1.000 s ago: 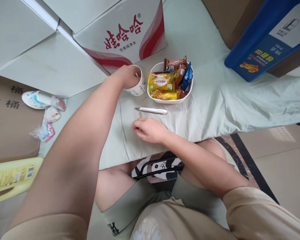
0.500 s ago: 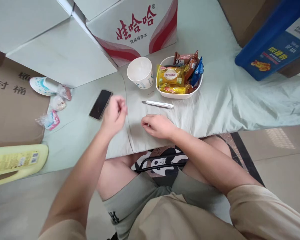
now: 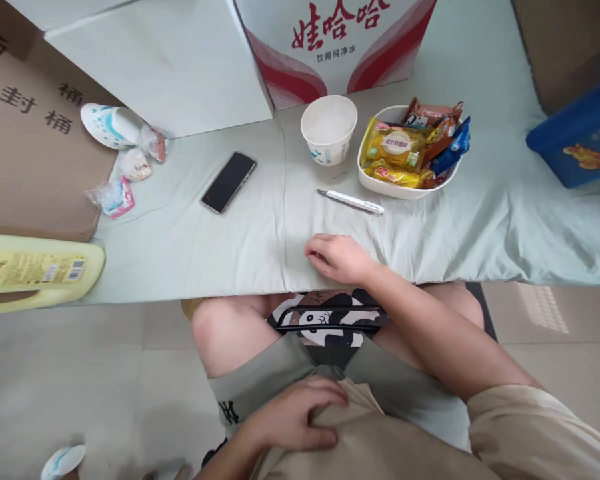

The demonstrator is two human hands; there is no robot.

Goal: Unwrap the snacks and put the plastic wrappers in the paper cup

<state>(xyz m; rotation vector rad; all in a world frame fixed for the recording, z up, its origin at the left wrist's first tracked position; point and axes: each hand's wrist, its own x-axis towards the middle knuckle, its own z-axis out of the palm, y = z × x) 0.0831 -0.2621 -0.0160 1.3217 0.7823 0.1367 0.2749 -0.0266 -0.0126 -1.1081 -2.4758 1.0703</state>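
Note:
My left hand (image 3: 305,410) rests on the front of my beige shirt (image 3: 360,433), over my lap. Its thumb is spread from the fingers and it holds nothing. At the table's front edge lies my right hand (image 3: 339,258), its fingers loosely curled closed, with nothing visible in them. Just beyond it is a white utility knife (image 3: 353,201), blade end to the left. Behind the knife stand a white paper bowl (image 3: 329,130) and a white plastic tub (image 3: 405,190) full of wrapped snacks (image 3: 397,143). A dark phone (image 3: 229,182) lies flat to the left.
A white and red carton (image 3: 330,53) stands at the back beside a plain white box (image 3: 165,67). At left are a tipped paper bowl (image 3: 111,125), several small wrapped items (image 3: 135,163) and a yellow jug (image 3: 40,270). A blue container (image 3: 580,147) is at right.
My left hand has left the space above the table near the phone and come down to my shirt. My right hand keeps its place by the knife. The view has shifted.

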